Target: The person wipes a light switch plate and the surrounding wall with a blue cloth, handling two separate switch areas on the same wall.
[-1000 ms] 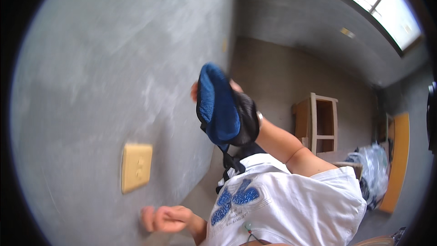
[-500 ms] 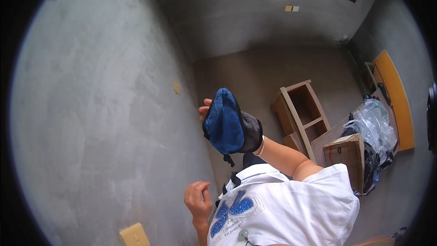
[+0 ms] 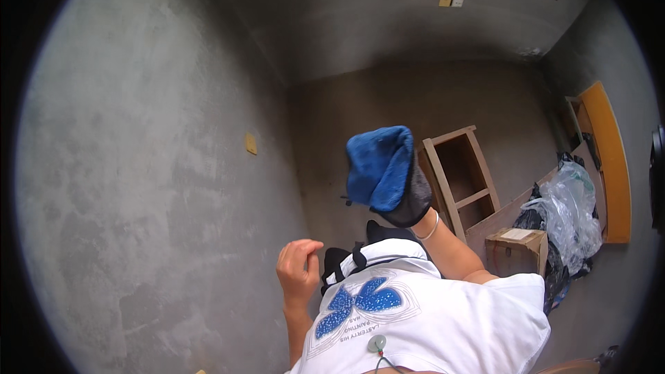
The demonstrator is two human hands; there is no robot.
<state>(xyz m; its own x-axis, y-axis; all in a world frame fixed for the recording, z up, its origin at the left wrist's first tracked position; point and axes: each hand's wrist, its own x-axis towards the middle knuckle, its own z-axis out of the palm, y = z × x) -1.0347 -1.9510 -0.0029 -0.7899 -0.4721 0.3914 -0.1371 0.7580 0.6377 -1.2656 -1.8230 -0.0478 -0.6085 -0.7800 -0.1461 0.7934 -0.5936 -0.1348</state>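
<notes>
A blue and grey cloth mitt [image 3: 377, 170] with black edging covers my right hand past the wrist, where a thin bangle [image 3: 431, 227] shows. The blue face is creased and folded over at its outer end. Inside the mitt the fingers of my right hand are hidden. My left hand [image 3: 298, 270] is raised near the left side of my white shirt [image 3: 443, 312], its fingers loosely curled in and nothing visible in them. It is nearest to the grey wall [image 3: 159, 187] and does not appear to touch it.
A wooden frame cabinet [image 3: 450, 197] lies beyond my right arm. Right of it are a cardboard box [image 3: 516, 253], clear and black plastic bags [image 3: 571, 211], and a yellow-orange board [image 3: 609, 166] leaning on the wall. Yellow plates [image 3: 251, 143] sit on the left wall.
My right hand with the mitt has swung right, away from the left wall. Fingertips that showed beside the mitt are now hidden. My left hand sits slightly higher, and the view has shifted.
</notes>
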